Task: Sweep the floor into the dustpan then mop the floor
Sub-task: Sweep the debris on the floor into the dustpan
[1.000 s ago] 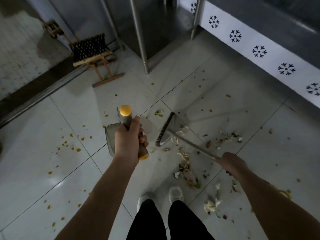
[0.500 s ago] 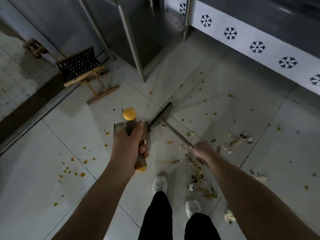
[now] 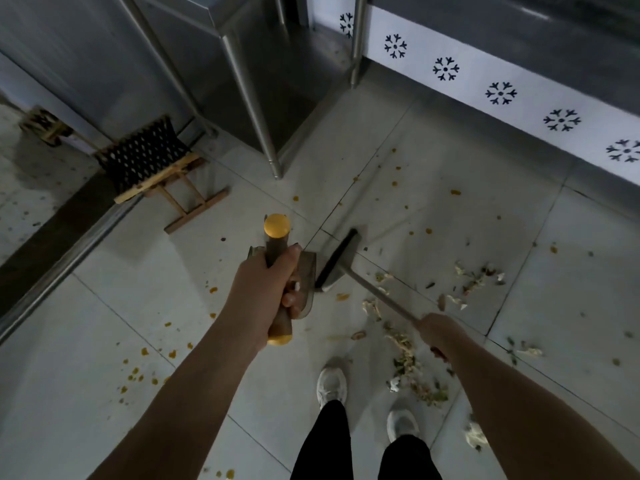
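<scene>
We see the left hand wrapped round the brown upright handle of a long-handled dustpan with yellow caps. Its fingers are curled tight about the handle and the thumb lies along the far side. The grey, see-through pan of the dustpan sits low beneath that hand, over the pale tiled floor. We cannot tell whether it rests on the tiles.

The right hand is closed round the thin metal handle of a broom. Its fingers are mostly hidden behind the back of the hand. The broom's dark bristled head lies just beside the pan's right edge, and we cannot tell whether the two touch.

A loose trail of pale and green vegetable scraps lies on the floor between the broom handle and the person's white shoes. More scraps are scattered further right. Small orange bits dot the tiles to the left and beyond the broom head.

Further back, a small wooden folding stool with a dark woven seat stands near the legs of a steel bench. A white wall band printed with dark snowflake shapes runs along the right.
</scene>
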`<state>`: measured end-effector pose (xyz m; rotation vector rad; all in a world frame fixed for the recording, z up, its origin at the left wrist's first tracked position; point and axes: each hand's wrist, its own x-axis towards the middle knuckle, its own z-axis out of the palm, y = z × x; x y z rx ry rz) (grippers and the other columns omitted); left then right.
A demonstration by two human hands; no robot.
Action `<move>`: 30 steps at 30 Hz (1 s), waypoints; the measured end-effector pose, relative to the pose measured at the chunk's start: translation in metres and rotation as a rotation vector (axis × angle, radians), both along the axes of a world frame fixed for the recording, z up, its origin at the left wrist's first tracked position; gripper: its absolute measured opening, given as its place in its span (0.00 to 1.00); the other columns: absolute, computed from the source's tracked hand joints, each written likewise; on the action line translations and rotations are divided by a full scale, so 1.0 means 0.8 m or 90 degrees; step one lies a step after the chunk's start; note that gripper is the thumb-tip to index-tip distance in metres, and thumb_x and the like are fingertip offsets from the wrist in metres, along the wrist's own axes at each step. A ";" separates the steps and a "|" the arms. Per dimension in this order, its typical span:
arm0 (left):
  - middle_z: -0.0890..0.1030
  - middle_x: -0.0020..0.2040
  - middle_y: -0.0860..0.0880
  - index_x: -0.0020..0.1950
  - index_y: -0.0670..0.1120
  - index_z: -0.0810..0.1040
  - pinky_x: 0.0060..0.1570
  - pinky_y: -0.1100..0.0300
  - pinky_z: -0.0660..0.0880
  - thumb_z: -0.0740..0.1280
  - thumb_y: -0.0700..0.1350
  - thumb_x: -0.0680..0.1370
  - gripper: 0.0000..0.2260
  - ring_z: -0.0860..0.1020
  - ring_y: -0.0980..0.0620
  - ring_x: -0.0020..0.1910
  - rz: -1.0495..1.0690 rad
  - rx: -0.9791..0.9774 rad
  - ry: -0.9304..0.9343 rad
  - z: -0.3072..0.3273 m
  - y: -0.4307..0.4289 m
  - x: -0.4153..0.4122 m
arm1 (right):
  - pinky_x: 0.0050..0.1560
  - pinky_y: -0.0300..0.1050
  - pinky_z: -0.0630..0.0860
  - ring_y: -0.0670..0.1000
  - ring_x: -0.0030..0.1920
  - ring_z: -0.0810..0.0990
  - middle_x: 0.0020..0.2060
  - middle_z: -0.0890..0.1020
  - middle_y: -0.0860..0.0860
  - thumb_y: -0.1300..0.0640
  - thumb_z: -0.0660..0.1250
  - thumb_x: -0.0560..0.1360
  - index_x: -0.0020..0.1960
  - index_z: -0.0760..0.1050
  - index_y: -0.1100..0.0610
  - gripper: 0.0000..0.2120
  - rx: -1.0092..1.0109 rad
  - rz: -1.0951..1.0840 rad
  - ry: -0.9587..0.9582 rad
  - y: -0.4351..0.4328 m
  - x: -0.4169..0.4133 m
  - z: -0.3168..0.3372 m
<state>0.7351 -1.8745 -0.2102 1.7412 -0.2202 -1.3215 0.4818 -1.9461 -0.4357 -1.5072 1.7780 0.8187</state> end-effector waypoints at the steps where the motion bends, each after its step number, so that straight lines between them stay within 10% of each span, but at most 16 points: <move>1: 0.69 0.25 0.50 0.37 0.43 0.68 0.19 0.67 0.64 0.64 0.45 0.78 0.11 0.63 0.58 0.17 -0.009 0.000 -0.006 0.002 -0.002 0.001 | 0.27 0.38 0.68 0.46 0.27 0.71 0.28 0.73 0.48 0.50 0.58 0.80 0.37 0.69 0.54 0.14 -0.003 -0.009 0.014 0.004 -0.014 0.002; 14: 0.69 0.21 0.52 0.36 0.44 0.69 0.18 0.67 0.64 0.64 0.46 0.77 0.12 0.64 0.58 0.17 -0.073 -0.002 -0.017 0.018 -0.012 0.027 | 0.22 0.36 0.69 0.48 0.26 0.76 0.34 0.76 0.49 0.43 0.57 0.78 0.47 0.69 0.54 0.13 -0.082 -0.020 0.004 -0.029 -0.042 0.043; 17: 0.69 0.21 0.53 0.36 0.44 0.69 0.17 0.67 0.64 0.64 0.46 0.77 0.11 0.64 0.58 0.16 -0.074 -0.003 -0.012 0.017 -0.009 0.039 | 0.40 0.44 0.77 0.50 0.34 0.77 0.31 0.74 0.49 0.47 0.57 0.79 0.44 0.73 0.57 0.15 -0.088 0.027 -0.006 -0.042 0.018 0.023; 25: 0.69 0.21 0.53 0.38 0.43 0.70 0.17 0.67 0.64 0.63 0.45 0.78 0.10 0.64 0.58 0.16 -0.103 0.017 -0.025 0.000 -0.007 0.052 | 0.40 0.39 0.53 0.49 0.35 0.70 0.37 0.78 0.55 0.51 0.51 0.81 0.43 0.71 0.61 0.17 0.013 -0.111 0.007 -0.042 0.022 -0.002; 27: 0.69 0.21 0.53 0.39 0.43 0.70 0.17 0.67 0.64 0.63 0.45 0.78 0.09 0.64 0.58 0.16 -0.105 0.019 -0.032 0.000 -0.007 0.055 | 0.30 0.33 0.57 0.48 0.30 0.69 0.43 0.79 0.58 0.52 0.54 0.81 0.52 0.70 0.59 0.12 0.023 -0.174 0.024 -0.029 -0.011 0.003; 30: 0.70 0.20 0.53 0.40 0.43 0.71 0.18 0.67 0.65 0.64 0.45 0.78 0.09 0.64 0.58 0.16 -0.105 0.027 -0.037 0.003 -0.007 0.061 | 0.30 0.39 0.70 0.50 0.26 0.72 0.30 0.75 0.55 0.53 0.58 0.79 0.38 0.68 0.61 0.14 0.012 -0.211 0.052 -0.018 -0.056 0.028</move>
